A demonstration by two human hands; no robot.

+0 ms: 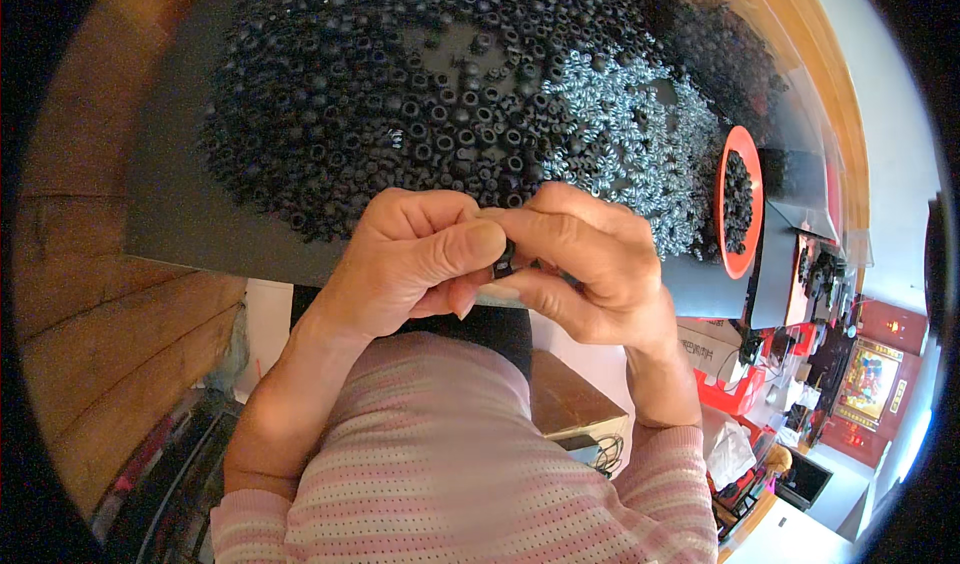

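My left hand (420,259) is closed, pinching a small black round part (505,260) between thumb and fingers in front of my body. Fingertips of my right hand (590,254) close on the same part from the other side, so most of it is hidden. Just beyond my hands, a wide heap of small black hollow cylindrical parts (330,114) covers the dark tabletop (170,204). To its right lies a pile of small silvery metal coil springs (620,124), with a few strays among the black parts (397,139).
A red bowl (729,259) of smaller black pieces stands at the table's right side. Behind it lies a clear plastic bag (730,64) with dark parts inside. A cardboard box (575,399) is below the table, and a wooden wall (80,264) rises at left.
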